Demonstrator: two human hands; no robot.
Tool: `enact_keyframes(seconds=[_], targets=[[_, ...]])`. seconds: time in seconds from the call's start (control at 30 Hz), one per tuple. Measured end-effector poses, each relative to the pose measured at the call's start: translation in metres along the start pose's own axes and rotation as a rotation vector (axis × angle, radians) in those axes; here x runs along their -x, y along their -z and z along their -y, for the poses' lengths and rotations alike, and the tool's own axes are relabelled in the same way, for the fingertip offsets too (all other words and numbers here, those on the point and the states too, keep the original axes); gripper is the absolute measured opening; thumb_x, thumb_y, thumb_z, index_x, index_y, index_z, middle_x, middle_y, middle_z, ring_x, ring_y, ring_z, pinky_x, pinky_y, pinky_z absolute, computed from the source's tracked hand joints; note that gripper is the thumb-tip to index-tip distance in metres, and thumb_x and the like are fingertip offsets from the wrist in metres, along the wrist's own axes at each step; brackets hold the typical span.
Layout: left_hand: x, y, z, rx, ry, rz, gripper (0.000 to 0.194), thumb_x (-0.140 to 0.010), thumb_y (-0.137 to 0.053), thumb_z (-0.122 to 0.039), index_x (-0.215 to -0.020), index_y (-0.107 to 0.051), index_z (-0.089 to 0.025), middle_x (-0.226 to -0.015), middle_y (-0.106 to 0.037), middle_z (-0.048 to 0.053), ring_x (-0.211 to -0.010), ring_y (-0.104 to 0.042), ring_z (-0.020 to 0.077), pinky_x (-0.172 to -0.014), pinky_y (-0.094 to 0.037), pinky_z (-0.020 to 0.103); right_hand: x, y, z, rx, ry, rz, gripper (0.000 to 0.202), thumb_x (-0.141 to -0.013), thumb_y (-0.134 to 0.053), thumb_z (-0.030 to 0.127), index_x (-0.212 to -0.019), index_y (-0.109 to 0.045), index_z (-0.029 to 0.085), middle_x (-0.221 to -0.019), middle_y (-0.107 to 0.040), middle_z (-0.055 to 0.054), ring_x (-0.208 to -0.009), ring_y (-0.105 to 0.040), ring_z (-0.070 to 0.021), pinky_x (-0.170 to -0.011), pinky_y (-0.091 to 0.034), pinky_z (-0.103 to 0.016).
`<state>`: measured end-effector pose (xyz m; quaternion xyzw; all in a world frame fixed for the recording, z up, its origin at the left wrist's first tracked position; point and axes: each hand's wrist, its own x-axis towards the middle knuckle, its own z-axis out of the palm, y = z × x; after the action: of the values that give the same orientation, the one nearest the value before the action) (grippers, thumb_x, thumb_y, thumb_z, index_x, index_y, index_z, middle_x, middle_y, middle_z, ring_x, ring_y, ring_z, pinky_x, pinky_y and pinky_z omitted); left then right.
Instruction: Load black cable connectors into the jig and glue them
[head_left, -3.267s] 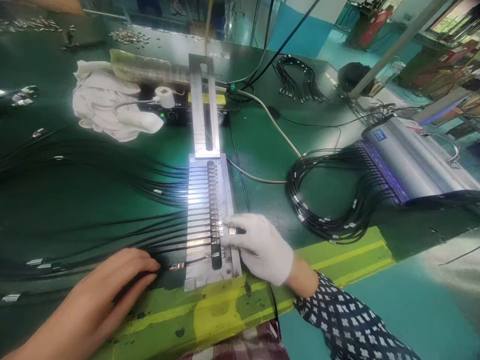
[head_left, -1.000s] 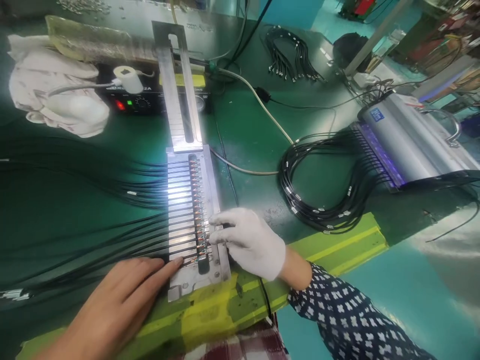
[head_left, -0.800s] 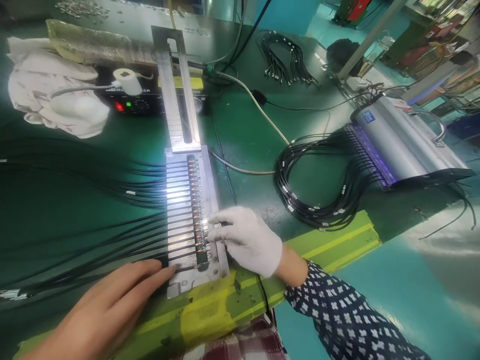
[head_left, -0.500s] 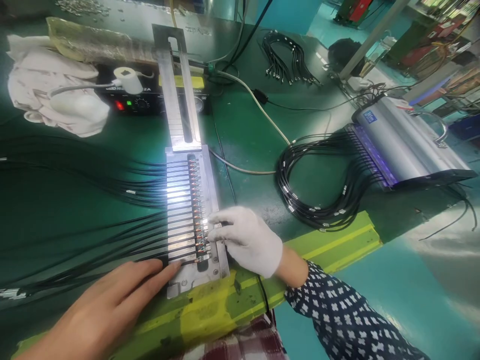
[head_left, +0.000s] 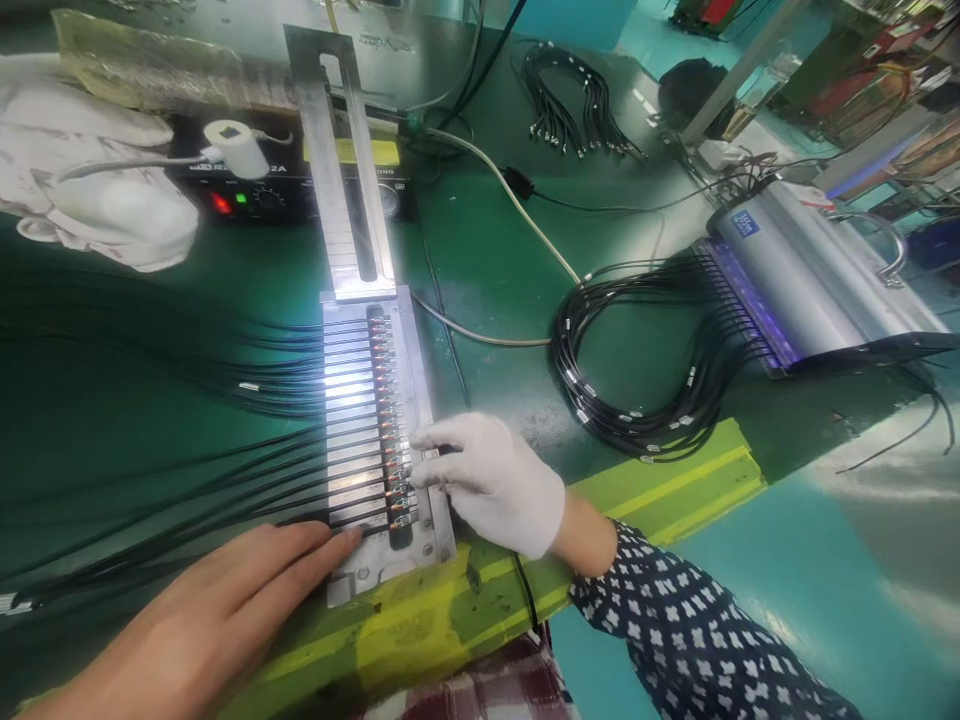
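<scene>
A metal fixture (head_left: 349, 470) lies at the front of the bench with its slotted arm (head_left: 345, 190) swung up away from me. Several black cables (head_left: 285, 450) cross it side by side from the left, their stripped ends and small connectors (head_left: 401, 520) lined up over a dark slot. My left hand (head_left: 225, 600), bare, has its fingertips closed on the nearest black cable, at the fixture's lower left edge. In a white glove, my right hand (head_left: 495, 485) rests by the fixture's right side, thumb and finger apart close to the connectors. Nothing shows between them.
A silver box (head_left: 832, 275) with a purple-lit slot at right joins a coiled cable bundle (head_left: 630, 415). Another cable bundle (head_left: 577, 95) lies behind. A black control unit (head_left: 292, 195) and white cloth (head_left: 97, 170) sit at back left. Yellow-green tape (head_left: 675, 490) edges the bench.
The view has shifted slightly, so the fixture and the things behind it appear further left. Both hands keep nearly the same pose, with no visible change in what they hold.
</scene>
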<state>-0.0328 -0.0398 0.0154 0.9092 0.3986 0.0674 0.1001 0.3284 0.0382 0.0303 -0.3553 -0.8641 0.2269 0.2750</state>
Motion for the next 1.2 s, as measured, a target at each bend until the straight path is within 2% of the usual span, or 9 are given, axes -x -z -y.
enact_keyframes(seconds=[0.23, 0.47, 0.67, 0.8, 0.9, 1.0, 1.07, 1.13, 1.2], targets=[[-0.001, -0.005, -0.001, 0.02, 0.002, -0.022, 0.064, -0.111, -0.045, -0.025, -0.172, -0.04, -0.046, -0.148, -0.076, 0.001, -0.12, -0.081, 0.0208, -0.11, -0.063, 0.029, -0.001, 0.001, 0.0, -0.016, 0.001, -0.014, 0.036, -0.092, -0.064, -0.003, -0.101, -0.087, 0.023, -0.128, -0.084, -0.007, -0.118, -0.079, -0.0243, -0.102, -0.067, -0.041], [-0.009, -0.002, -0.011, -0.026, 0.0, -0.049, 0.076, -0.109, -0.041, -0.014, -0.173, -0.027, -0.052, -0.142, -0.075, 0.001, -0.12, -0.076, 0.0211, -0.108, -0.062, 0.03, 0.0, 0.002, -0.001, -0.017, 0.009, -0.012, 0.037, -0.09, -0.062, -0.001, -0.104, -0.087, 0.024, -0.129, -0.084, -0.007, -0.116, -0.079, -0.0245, -0.097, -0.066, -0.04], [-0.017, -0.006, -0.017, 0.036, 0.001, -0.138, 0.082, -0.103, -0.043, -0.006, -0.173, -0.034, -0.047, -0.11, -0.079, 0.001, -0.095, -0.075, 0.0203, -0.091, -0.06, 0.028, -0.001, 0.003, 0.001, -0.05, -0.016, -0.013, 0.039, -0.088, -0.064, -0.002, -0.103, -0.087, 0.024, -0.129, -0.084, -0.007, -0.117, -0.078, -0.0239, -0.099, -0.065, -0.04], [-0.02, -0.013, -0.018, -0.033, -0.119, -0.237, 0.074, -0.102, -0.042, -0.01, -0.172, -0.044, -0.032, -0.1, -0.081, 0.003, -0.082, -0.075, 0.0221, -0.08, -0.061, 0.03, 0.002, 0.0, 0.006, -0.081, -0.053, -0.062, 0.04, -0.086, -0.063, -0.005, -0.098, -0.088, 0.023, -0.128, -0.085, -0.007, -0.119, -0.079, -0.0236, -0.103, -0.064, -0.039], [-0.037, -0.001, -0.017, 0.023, -0.134, -0.28, 0.06, -0.102, -0.048, -0.013, -0.158, -0.061, -0.031, -0.097, -0.081, 0.001, -0.077, -0.075, 0.0186, -0.073, -0.06, 0.026, -0.007, 0.002, 0.001, -0.145, -0.085, -0.057, 0.041, -0.081, -0.064, -0.005, -0.091, -0.089, 0.026, -0.123, -0.086, -0.004, -0.113, -0.081, -0.0214, -0.101, -0.065, -0.036], [-0.077, 0.016, -0.001, 0.075, -0.122, -0.28, 0.047, -0.109, -0.049, -0.02, -0.151, -0.066, -0.033, -0.117, -0.083, 0.001, -0.098, -0.079, 0.0156, -0.088, -0.061, 0.02, -0.043, 0.015, -0.012, -0.152, -0.168, 0.002, 0.045, -0.083, -0.061, -0.006, -0.093, -0.089, 0.028, -0.12, -0.087, 0.0, -0.114, -0.081, -0.0177, -0.108, -0.063, -0.032], [-0.11, 0.019, 0.019, -0.041, -0.06, -0.361, 0.049, -0.115, -0.044, -0.033, -0.161, -0.058, -0.03, -0.144, -0.079, 0.006, -0.121, -0.078, 0.0211, -0.103, -0.061, 0.027, -0.085, 0.026, -0.025, -0.063, -0.263, 0.029, 0.048, -0.087, -0.06, -0.006, -0.104, -0.089, 0.028, -0.127, -0.085, 0.001, -0.124, -0.077, -0.0164, -0.118, -0.057, -0.031], [-0.142, 0.012, 0.04, -0.142, -0.016, -0.467, 0.062, -0.117, -0.04, -0.047, -0.173, -0.041, -0.023, -0.158, -0.071, 0.012, -0.135, -0.073, 0.0284, -0.115, -0.059, 0.038, -0.136, 0.036, -0.04, 0.035, -0.295, 0.037, 0.049, -0.09, -0.059, -0.005, -0.116, -0.087, 0.025, -0.133, -0.083, -0.002, -0.13, -0.075, -0.0176, -0.122, -0.054, -0.032], [-0.166, -0.001, 0.056, -0.227, -0.017, -0.569, 0.073, -0.116, -0.038, -0.055, -0.179, -0.021, -0.023, -0.154, -0.073, 0.013, -0.133, -0.075, 0.0295, -0.113, -0.06, 0.041, -0.19, 0.047, -0.057, 0.125, -0.296, 0.032, 0.048, -0.093, -0.06, -0.003, -0.124, -0.085, 0.024, -0.139, -0.081, -0.004, -0.132, -0.074, -0.0213, -0.122, -0.055, -0.036]])
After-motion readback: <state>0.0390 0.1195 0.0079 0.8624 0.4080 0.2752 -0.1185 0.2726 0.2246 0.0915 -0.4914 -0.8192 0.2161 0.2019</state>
